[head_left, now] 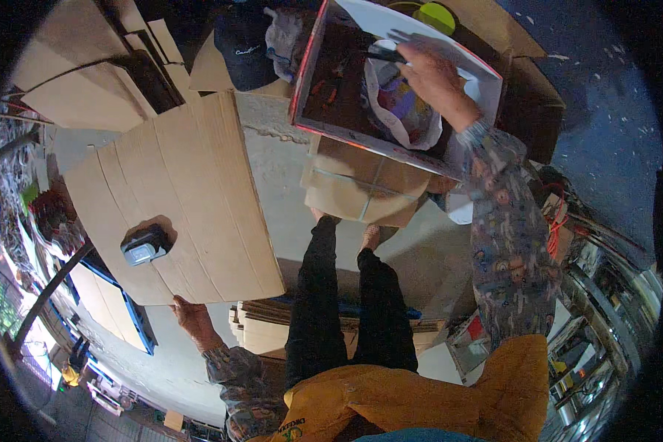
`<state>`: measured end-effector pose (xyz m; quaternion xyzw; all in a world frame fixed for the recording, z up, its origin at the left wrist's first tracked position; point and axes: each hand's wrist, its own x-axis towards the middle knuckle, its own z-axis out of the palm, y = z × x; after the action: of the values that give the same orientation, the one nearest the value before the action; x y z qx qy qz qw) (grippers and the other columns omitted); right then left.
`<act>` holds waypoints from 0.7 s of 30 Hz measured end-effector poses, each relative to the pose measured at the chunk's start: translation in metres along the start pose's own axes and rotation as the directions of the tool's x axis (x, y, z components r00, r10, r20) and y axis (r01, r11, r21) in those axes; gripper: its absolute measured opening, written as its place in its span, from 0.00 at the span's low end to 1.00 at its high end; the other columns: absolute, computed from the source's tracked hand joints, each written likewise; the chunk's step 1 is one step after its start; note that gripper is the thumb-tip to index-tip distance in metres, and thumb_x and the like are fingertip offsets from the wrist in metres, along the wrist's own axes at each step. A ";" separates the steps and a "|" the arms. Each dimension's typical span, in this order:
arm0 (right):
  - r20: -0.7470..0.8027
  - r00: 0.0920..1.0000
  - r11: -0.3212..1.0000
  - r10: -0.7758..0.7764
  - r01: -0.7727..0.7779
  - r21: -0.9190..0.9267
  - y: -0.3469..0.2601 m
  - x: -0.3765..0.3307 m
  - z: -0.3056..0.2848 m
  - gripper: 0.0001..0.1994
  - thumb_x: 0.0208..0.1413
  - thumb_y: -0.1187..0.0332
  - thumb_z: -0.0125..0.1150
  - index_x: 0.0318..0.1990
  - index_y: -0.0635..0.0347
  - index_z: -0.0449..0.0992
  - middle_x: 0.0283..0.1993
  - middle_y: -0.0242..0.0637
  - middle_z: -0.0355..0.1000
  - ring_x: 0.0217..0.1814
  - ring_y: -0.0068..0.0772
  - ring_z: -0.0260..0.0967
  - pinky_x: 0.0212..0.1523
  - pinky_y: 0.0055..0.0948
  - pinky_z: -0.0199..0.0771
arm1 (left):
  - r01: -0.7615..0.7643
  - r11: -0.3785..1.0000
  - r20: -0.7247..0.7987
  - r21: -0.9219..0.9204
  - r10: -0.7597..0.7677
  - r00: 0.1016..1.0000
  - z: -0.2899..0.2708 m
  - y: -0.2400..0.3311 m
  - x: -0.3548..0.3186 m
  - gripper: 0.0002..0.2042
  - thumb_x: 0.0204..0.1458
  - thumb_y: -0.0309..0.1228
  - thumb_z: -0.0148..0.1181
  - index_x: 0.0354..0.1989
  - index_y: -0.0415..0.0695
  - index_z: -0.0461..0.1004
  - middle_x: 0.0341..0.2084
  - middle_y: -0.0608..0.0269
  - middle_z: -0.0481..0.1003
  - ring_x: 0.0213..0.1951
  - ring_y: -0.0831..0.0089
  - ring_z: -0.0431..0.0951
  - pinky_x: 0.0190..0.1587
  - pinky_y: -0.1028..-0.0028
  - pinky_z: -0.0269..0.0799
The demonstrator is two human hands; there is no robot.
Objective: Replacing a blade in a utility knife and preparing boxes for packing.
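Observation:
A large flat cardboard sheet [199,191] lies at the left, with a black and grey block-shaped device [146,244] on it. My left hand [195,324] is at the sheet's near edge, fingers closed on it. My right hand [436,81] is over an open box [346,135] with a red-trimmed rim, its fingers closed around a dark, thin thing blurred by motion. Inside the box, below that hand, is a white plastic bag [399,131] with colourful contents. Orange-red handles [330,92] show in its dark left part.
The box stands on a taped carton [361,184] in front of my feet. A dark cap [244,55] and folded cardboard [88,81] lie farther back. Stacked cardboard [261,328] lies beneath my legs. Metal racks [604,317] are at the right.

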<state>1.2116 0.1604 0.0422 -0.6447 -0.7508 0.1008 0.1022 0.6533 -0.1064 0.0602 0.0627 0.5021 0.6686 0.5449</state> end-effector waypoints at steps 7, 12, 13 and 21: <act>0.572 0.693 0.420 0.439 -0.721 0.551 0.000 0.020 0.067 0.09 0.43 0.67 0.58 0.25 0.62 0.67 0.16 0.31 0.62 0.14 0.23 0.61 0.15 0.23 0.63 | -0.007 1.000 -0.124 0.014 0.009 0.992 -0.059 0.000 0.005 0.14 0.46 0.28 0.55 0.43 0.45 0.68 0.39 0.63 0.73 0.45 0.69 0.68 0.52 0.61 0.60; 0.547 0.770 0.202 0.329 -0.623 0.756 0.008 0.019 0.122 0.09 0.45 0.70 0.54 0.32 0.65 0.64 0.23 0.35 0.61 0.17 0.31 0.61 0.14 0.28 0.69 | 0.090 0.996 -0.037 -0.007 -0.091 0.995 -0.010 0.007 0.000 0.11 0.46 0.31 0.55 0.40 0.44 0.71 0.40 0.63 0.72 0.46 0.68 0.68 0.52 0.62 0.60; 0.529 0.769 0.196 0.360 -0.616 0.763 0.011 0.020 0.144 0.10 0.46 0.71 0.52 0.35 0.66 0.63 0.26 0.38 0.62 0.19 0.33 0.62 0.15 0.31 0.71 | 0.075 0.995 -0.049 0.068 -0.071 0.996 -0.008 0.011 0.000 0.10 0.47 0.32 0.55 0.38 0.44 0.72 0.40 0.64 0.72 0.46 0.68 0.68 0.52 0.63 0.60; 0.277 0.912 0.500 0.301 -0.398 0.769 0.068 0.021 0.207 0.07 0.51 0.71 0.43 0.30 0.66 0.66 0.27 0.41 0.63 0.26 0.34 0.62 0.26 0.35 0.61 | 0.060 0.989 -0.214 0.134 -0.030 0.976 -0.030 -0.007 0.006 0.15 0.47 0.37 0.55 0.43 0.45 0.70 0.49 0.60 0.65 0.52 0.64 0.62 0.56 0.60 0.51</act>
<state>1.2142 0.1872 -0.1748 -0.6572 -0.4778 0.4853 0.3230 0.6368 -0.1198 0.0376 0.0178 0.6042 0.6220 0.4978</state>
